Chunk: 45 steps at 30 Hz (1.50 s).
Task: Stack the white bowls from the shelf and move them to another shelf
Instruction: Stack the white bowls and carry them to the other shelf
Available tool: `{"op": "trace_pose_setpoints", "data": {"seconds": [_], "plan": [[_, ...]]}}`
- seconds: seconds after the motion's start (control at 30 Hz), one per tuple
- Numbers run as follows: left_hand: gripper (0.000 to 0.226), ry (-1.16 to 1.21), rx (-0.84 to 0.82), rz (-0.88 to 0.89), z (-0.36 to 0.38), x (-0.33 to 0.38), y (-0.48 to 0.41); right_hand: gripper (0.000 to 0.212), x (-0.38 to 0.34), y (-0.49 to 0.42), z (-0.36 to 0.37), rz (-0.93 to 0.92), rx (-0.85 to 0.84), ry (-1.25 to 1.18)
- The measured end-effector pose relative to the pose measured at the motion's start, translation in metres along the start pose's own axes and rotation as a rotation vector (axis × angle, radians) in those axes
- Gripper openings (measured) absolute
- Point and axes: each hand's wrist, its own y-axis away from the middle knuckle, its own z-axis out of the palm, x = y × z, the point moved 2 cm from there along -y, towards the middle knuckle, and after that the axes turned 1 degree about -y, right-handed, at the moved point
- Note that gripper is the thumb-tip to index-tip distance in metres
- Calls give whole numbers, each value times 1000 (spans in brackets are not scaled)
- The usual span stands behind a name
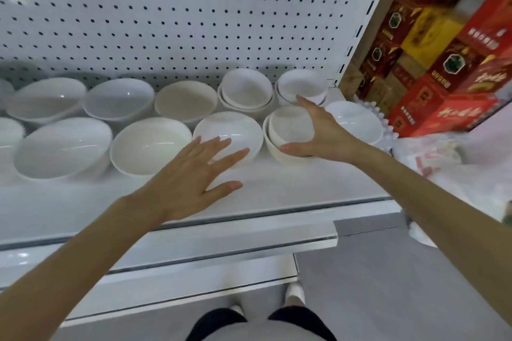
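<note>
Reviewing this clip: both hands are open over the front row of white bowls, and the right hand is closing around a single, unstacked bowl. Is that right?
Not quite. In the head view the right hand is open around a nested pair of bowls, one sitting inside another, not a single one. The rest holds: the left hand is open too, over the front row.

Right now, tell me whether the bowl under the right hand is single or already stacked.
Stacked: the right hand spreads over nested bowls, where one bowl's rim sits inside another's on the shelf.
</note>
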Motion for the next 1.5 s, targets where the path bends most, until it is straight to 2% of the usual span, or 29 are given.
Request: {"op": "trace_pose_setpoints", "data": {"seconds": [0.37, 0.5, 0.63, 0.83, 1.0, 1.2, 1.5], "plan": [[66, 10, 58, 37, 4, 0, 0, 113, 0, 2, 3, 58, 135, -152], [66, 150, 130, 4, -2, 3, 7, 110, -7, 11, -11, 50, 216, -277], [65, 399, 252, -38, -12, 18, 24, 106, -27, 35, -34, -61, 290, -295], [63, 809, 292, -134, -4, 50, 46, 119, -51, 79, -20, -125, 178, -228], [55, 1069, 291, -171, 8, 65, 47, 118, -49, 90, 14, -110, 52, -143], [47, 1160, 264, -193, 16, 70, 45, 121, -45, 89, 36, -77, 9, -128], [34, 1251, 320, -404, 29, 67, 38, 120, -45, 94, 52, -63, -27, -105]]}}
